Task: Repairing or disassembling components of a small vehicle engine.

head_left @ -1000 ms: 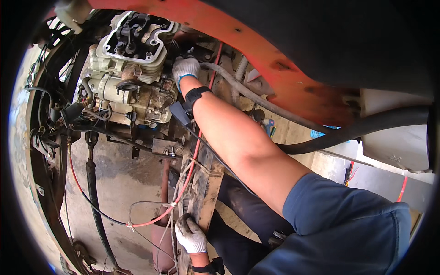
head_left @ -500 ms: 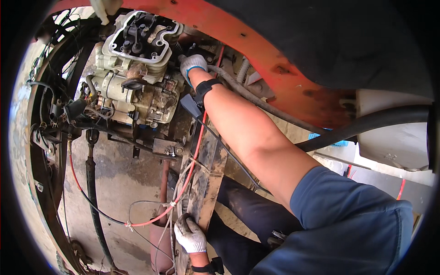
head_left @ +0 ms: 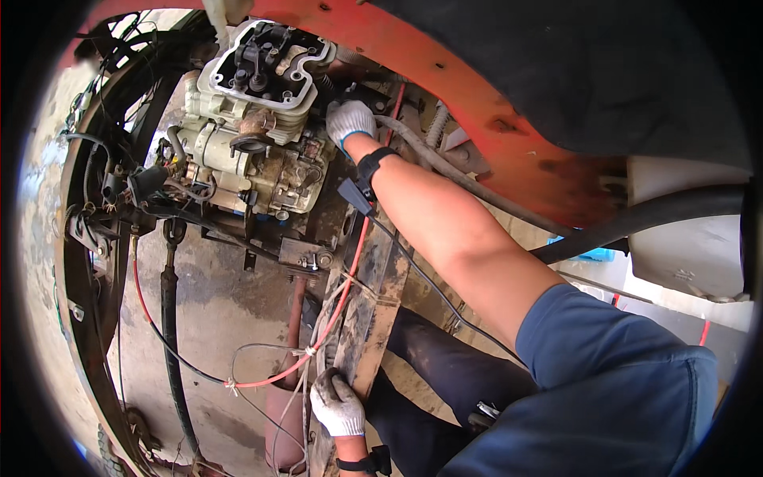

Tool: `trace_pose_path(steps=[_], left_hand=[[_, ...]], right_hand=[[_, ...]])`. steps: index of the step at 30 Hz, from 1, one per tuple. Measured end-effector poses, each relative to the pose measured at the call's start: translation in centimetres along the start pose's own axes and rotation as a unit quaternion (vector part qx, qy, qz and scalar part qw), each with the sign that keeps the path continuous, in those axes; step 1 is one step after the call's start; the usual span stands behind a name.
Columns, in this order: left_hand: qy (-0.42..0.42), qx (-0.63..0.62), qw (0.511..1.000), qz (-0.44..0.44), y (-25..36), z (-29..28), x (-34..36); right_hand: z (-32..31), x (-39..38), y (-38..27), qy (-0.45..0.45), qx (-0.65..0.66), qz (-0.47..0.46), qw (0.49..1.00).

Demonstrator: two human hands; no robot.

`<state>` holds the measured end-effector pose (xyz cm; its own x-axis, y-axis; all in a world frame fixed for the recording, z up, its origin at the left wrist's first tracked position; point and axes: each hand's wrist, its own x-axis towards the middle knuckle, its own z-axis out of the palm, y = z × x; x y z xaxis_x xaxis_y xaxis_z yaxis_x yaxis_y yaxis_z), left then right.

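My right hand (head_left: 350, 121), in a white knit glove, reaches in beside the engine (head_left: 254, 143). Its fingers are bent around something between the engine and the red body panel, and their tips are hidden. The engine's top is uncovered, showing dark oily parts (head_left: 258, 67). Lower down, my left hand (head_left: 338, 404), also gloved with blackened fingertips, curls over the edge of a worn, scuffed beam (head_left: 362, 334). Thin cables (head_left: 306, 397) run next to its fingers. A dark flat piece on a black cable (head_left: 355, 196) hangs below my right wrist.
A red curved panel (head_left: 469, 103) arches over the engine. A thick grey hose (head_left: 445, 163) passes by my right forearm. A red cable (head_left: 342, 302) is tied along the beam. A rusty cylinder (head_left: 284, 429) stands below. At the top is a pale glove-like shape (head_left: 226, 12).
The whole view has shifted a little, so the engine and beam appear farther right. Both hands keep about the same places, the right beside the engine and the left at the beam.
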<state>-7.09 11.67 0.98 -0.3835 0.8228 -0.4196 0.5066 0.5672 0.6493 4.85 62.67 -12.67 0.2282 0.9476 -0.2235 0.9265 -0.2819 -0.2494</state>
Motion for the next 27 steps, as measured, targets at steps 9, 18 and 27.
trace_pose_path(steps=[9, 18, 27], left_hand=[[-0.03, 0.009, 0.999, 0.025, -0.2, 0.0, 0.9], [-0.02, 0.0, 1.0, 0.016, -0.2, 0.0, 0.7], [-0.029, -0.012, 1.0, 0.003, -0.1, 0.0, 0.9]], right_hand=[[-1.9, 0.1, 2.7, -0.149, 0.143, -0.083, 0.975], [-8.8, -1.4, -0.4, -0.32, 0.562, 0.216, 0.731], [-8.1, -0.8, -0.3, -0.372, 0.609, 0.181, 0.677]])
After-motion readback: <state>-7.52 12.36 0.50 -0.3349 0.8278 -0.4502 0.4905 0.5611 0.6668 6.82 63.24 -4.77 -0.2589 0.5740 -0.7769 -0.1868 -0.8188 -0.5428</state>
